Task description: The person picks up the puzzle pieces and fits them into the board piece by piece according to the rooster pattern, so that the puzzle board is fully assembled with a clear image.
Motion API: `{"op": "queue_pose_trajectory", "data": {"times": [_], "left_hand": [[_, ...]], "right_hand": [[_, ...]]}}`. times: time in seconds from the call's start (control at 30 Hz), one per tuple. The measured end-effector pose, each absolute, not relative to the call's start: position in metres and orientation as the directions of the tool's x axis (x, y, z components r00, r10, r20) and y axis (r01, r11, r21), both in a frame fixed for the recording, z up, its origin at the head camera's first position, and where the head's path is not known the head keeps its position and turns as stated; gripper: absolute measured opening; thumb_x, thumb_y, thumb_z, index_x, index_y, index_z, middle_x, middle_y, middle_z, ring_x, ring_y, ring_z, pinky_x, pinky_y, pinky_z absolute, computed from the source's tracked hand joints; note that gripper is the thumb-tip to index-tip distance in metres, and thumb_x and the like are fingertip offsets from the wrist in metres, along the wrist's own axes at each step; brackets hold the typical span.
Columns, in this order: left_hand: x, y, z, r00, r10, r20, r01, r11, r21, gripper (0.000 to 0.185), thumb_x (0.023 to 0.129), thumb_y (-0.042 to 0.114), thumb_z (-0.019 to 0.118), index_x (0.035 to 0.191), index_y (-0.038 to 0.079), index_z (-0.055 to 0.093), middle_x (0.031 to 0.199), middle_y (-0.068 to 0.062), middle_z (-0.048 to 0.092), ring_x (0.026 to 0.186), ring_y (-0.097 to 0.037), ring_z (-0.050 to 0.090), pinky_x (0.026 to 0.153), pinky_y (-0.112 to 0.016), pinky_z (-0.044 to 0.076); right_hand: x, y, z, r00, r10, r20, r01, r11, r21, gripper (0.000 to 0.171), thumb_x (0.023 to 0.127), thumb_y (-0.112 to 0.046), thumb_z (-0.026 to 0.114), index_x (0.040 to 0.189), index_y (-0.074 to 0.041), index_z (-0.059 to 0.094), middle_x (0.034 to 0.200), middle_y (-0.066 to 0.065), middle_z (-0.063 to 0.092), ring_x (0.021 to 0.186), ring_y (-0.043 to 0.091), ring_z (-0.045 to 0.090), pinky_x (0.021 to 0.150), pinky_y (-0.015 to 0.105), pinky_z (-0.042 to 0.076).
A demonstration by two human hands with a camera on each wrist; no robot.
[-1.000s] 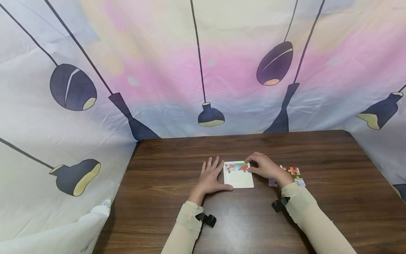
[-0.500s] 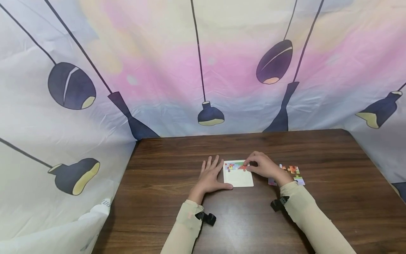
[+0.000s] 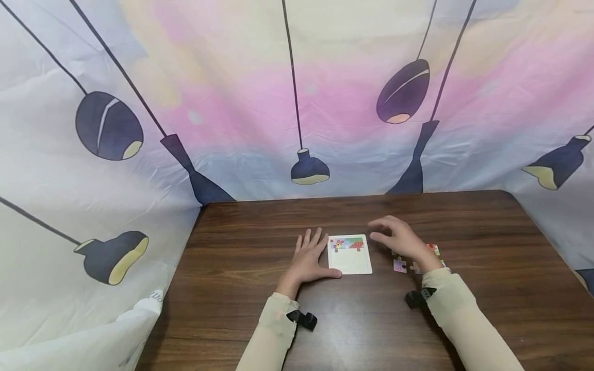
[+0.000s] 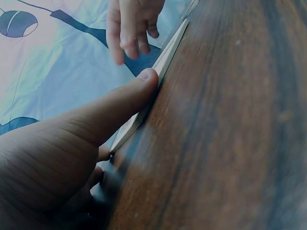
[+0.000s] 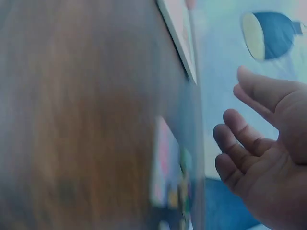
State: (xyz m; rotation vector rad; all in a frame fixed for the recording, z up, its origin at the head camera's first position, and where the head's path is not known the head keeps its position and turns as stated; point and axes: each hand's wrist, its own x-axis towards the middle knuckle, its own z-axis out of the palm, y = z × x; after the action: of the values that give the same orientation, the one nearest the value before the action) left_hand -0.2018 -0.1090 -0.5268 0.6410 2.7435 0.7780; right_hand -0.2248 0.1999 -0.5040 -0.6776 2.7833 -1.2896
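Top row of puzzle board (image 3: 349, 254) filled, lower part blank. Left hand (image 3: 308, 260) flat, thumb bracing its edge; right hand (image 3: 400, 239) relaxed, empty, above loose pieces (image 3: 402, 265).

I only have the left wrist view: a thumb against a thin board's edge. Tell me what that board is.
Observer: A white puzzle board, with coloured pieces filled in only along its far edge.
Operator: Say what the other hand is doing.
Observer: The right hand hovers right of the board, fingers loosely curled, holding nothing.
Operator: Report where the spare pieces are.
Observer: Loose puzzle pieces lie on the wooden table, beneath and beside the right hand.
Operator: Describe the left hand fully.
Observer: The left hand lies flat, fingers spread, beside the board's left edge.
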Motion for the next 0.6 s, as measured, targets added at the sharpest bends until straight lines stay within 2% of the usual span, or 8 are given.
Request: {"op": "queue_pose_trajectory", "data": {"times": [0.3,0.47,0.6], "left_hand": [[-0.203,-0.109,-0.530,-0.882,0.466,-0.075,0.358,0.763,0.538,0.117,0.082,0.062,0.085,0.169,0.013,0.024,0.177,-0.010,0.008,0.162,-0.034,-0.007,0.129,-0.057,-0.004],[-0.203,-0.108,-0.530,-0.881,0.467,-0.078,0.355,0.760,0.544,0.117,0.082,0.061,0.085,0.169,0.013,0.024,0.177,-0.011,0.008,0.162,-0.034,-0.007,0.129,-0.057,-0.004],[-0.203,-0.108,-0.529,-0.881,0.466,-0.079,0.352,0.759,0.547,0.117,0.081,0.061,0.086,0.169,0.013,0.025,0.177,-0.011,0.008,0.163,-0.034,-0.007,0.129,-0.057,-0.004]], "right_hand": [[-0.221,0.243,-0.499,-0.941,-0.312,0.127,-0.297,0.589,-0.752,0.040,0.105,-0.022,0.070,0.138,0.001,0.067,0.133,0.020,0.065,0.118,0.038,0.062,0.098,0.056,0.050],[-0.214,0.266,-0.498,-0.953,-0.297,0.057,-0.228,0.579,-0.783,0.043,0.104,-0.023,0.072,0.140,-0.001,0.066,0.135,0.022,0.064,0.107,0.030,0.064,0.082,0.039,0.056],[-0.209,0.279,-0.499,-0.950,-0.310,0.041,-0.232,0.613,-0.755,0.036,0.101,-0.023,0.076,0.130,-0.003,0.072,0.132,0.021,0.065,0.112,0.035,0.064,0.086,0.044,0.056]]}}
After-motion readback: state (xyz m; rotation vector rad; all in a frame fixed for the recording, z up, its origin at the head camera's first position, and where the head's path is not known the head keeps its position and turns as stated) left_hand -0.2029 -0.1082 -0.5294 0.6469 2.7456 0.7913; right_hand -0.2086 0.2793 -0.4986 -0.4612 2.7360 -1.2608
